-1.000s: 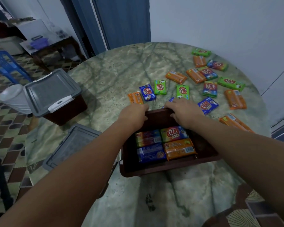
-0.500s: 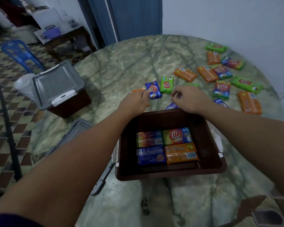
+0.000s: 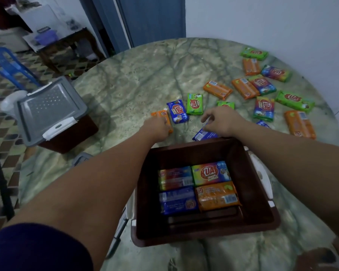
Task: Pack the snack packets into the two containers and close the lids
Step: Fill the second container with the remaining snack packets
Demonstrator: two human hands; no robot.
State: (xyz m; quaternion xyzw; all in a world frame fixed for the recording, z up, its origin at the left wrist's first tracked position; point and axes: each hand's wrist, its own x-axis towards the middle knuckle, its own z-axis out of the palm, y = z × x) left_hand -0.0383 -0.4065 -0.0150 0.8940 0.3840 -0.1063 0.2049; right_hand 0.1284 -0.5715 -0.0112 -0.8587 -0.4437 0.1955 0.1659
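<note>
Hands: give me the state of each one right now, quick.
Left hand: fingers curled onto the orange packet on the table, gripping it.
Right hand: pinching the blue packet just beyond the open container.

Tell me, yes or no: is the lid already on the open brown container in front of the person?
No, the brown container stands open, with four snack packets visible lying flat on its bottom.

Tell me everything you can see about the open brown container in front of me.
The open brown container is a dark brown, plastic-looking rectangular tub with a flared rim, standing upright and lidless on the marbled table. Four snack packets lie flat inside in two rows, leaving bare floor nearest the camera. White latch parts show at its sides. Neither hand visibly touches it.
</note>
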